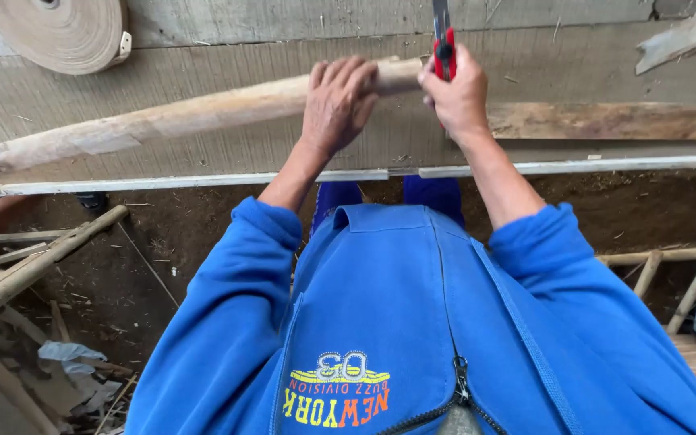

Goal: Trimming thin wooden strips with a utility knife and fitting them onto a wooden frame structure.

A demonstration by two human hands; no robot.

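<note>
Dirt floor (203, 242) below, littered with bamboo offcuts (34, 266), then a rough plank workbench (203, 64) ahead. Blue zip jacket (412, 322) fills the near view. Left hand (336, 105) lies palm-down on a long pale wooden pole (163, 121) slanting across the bench, fingers together, curled over its top. Right hand (457, 97) clamped around a red-and-black utility knife (443, 40) (blade up) just beside the pole's end. Tape roll (58, 28) farthest, top left.
</note>
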